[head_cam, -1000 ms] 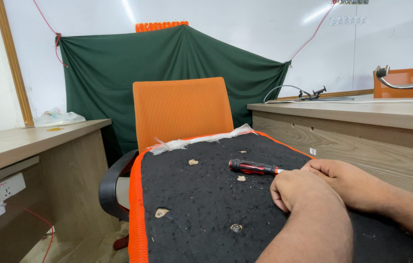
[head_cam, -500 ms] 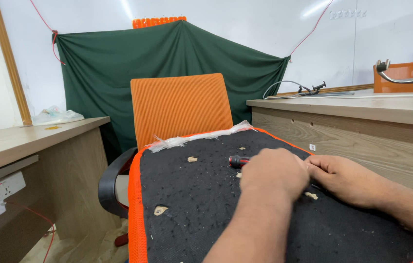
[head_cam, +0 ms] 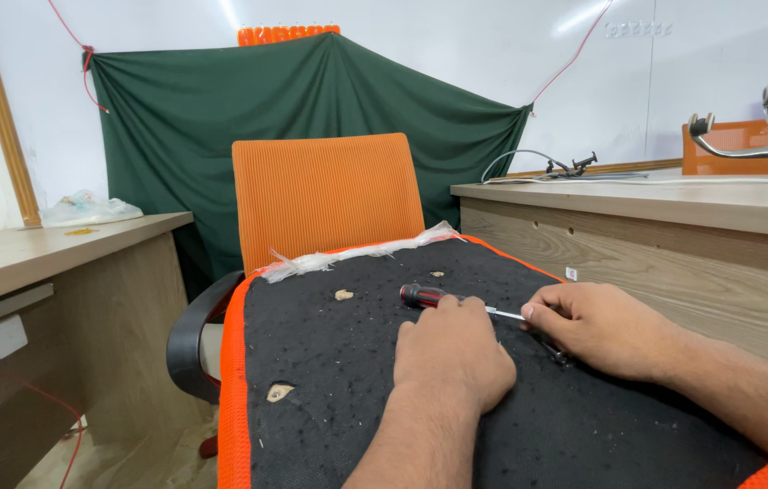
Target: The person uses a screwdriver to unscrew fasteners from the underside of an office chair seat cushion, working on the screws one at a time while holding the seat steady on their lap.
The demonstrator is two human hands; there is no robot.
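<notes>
So your left hand (head_cam: 454, 349) is curled over the red-and-black handle of the screwdriver (head_cam: 424, 295), gripping it, with the metal shaft poking out toward your right hand (head_cam: 603, 328). Your right hand sits flat-ish on the black underside of the seat cushion (head_cam: 330, 362), fingertips pinched near the shaft's tip; can't tell if they're actually touching it. The screwdriver lies across the cushion's middle. Orange chair (head_cam: 325, 195) stands just behind, green cloth (head_cam: 221, 100) hangs behind that.
</notes>
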